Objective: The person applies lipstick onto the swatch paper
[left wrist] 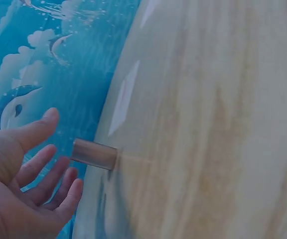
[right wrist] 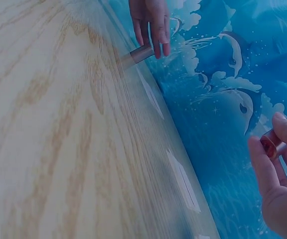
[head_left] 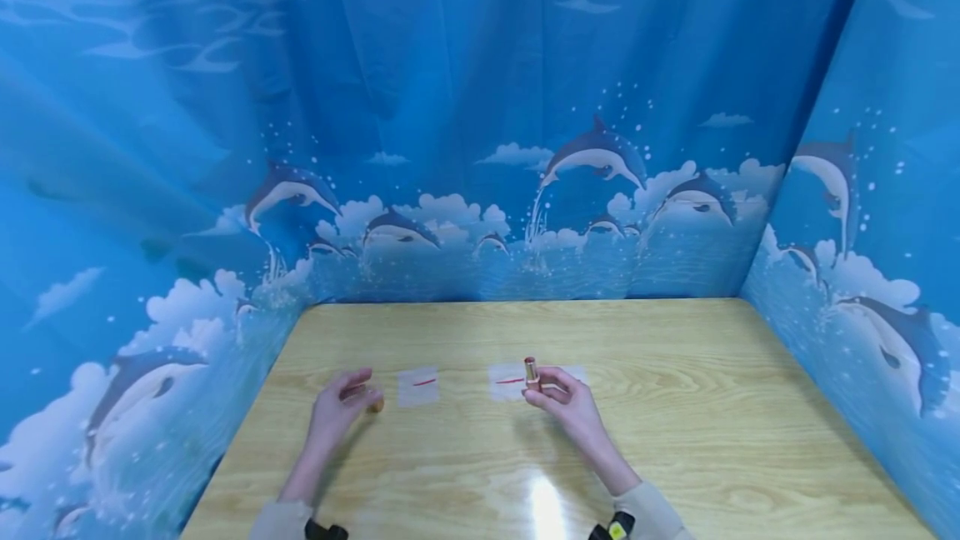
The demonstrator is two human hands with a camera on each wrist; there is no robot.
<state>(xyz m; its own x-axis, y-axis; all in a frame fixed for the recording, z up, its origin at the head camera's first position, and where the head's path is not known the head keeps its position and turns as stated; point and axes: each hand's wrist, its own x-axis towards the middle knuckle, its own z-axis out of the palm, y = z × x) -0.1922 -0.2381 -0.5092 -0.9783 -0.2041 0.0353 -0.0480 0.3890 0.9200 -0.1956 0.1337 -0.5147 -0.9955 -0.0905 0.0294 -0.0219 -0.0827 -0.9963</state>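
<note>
My right hand (head_left: 576,408) pinches an upright lipstick (head_left: 532,372) between thumb and fingers, above the table. The right wrist view shows the reddish base (right wrist: 268,147) of its tube. My left hand (head_left: 335,409) is at the left beside a metallic lipstick cap (left wrist: 94,154), which stands on the table. In the left wrist view its fingers are loosely bent and spread next to the cap, holding nothing. Between the hands lies a white paper piece (head_left: 408,394) with a red stroke. Another marked paper (head_left: 504,392) lies just left of the lipstick.
A third paper piece (head_left: 577,373) is partly hidden behind my right hand. The wood-grain table (head_left: 712,423) reaches back to a blue dolphin-print curtain (head_left: 450,123), which also encloses the left and right sides. A bright light reflection (head_left: 546,507) shows near the front.
</note>
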